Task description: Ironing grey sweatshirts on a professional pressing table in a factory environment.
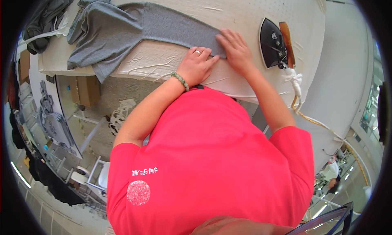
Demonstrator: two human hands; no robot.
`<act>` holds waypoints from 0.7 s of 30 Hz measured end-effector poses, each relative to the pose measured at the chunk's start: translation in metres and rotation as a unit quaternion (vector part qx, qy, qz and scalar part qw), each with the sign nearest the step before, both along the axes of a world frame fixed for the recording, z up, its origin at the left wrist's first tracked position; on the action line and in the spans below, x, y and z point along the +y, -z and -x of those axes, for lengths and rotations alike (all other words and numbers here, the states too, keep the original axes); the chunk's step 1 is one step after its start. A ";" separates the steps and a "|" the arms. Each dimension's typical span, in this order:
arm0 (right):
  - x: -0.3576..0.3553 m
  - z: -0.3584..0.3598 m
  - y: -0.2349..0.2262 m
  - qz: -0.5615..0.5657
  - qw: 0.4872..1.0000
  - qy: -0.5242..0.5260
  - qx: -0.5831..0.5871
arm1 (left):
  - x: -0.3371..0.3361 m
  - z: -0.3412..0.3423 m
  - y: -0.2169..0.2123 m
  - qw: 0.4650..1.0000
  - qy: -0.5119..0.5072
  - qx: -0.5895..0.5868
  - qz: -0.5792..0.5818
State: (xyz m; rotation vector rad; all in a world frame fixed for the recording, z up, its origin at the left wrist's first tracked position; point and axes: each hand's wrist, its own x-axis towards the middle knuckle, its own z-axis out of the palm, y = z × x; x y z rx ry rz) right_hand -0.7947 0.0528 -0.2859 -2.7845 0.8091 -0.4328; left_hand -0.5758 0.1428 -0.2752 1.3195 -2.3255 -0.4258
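A grey garment (118, 35) lies on the pale cloth-covered table, bunched at the left. One long tapered piece of it, like a sleeve or trouser leg, stretches flat to the right toward my hands. My right hand (237, 51) rests on the narrow end of that piece, fingers stretched out. Beside it, my left hand (197, 66) lies along the piece's near edge with fingers loosely extended; it wears a ring and a beaded bracelet (180, 81). To the right of my right hand, an iron (272, 44) with a dark body and brown handle rests on the table.
A white-wrapped cord (295, 86) runs from the iron over the table's right edge. Dark grey clothing (47, 20) is heaped at the far left. A cardboard box (85, 91) stands below the table (261, 2). More garments (55, 122) lie on a surface to the left.
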 end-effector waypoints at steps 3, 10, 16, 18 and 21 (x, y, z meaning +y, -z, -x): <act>0.011 0.030 -0.010 0.019 0.982 0.181 0.043 | -0.002 0.004 -0.003 1.000 0.006 0.013 -0.015; -0.037 0.092 -0.092 0.103 0.917 0.378 0.068 | -0.002 0.008 -0.009 0.999 0.013 0.010 -0.049; -0.074 0.119 -0.100 -0.257 0.783 0.551 0.132 | 0.000 0.014 -0.004 0.999 0.009 -0.001 -0.040; -0.095 0.107 -0.110 -0.376 0.739 0.533 0.170 | -0.001 0.016 -0.003 0.999 -0.001 -0.013 -0.030; -0.082 0.081 -0.115 -0.370 0.782 0.466 0.185 | -0.002 0.017 0.000 1.000 -0.006 -0.011 -0.027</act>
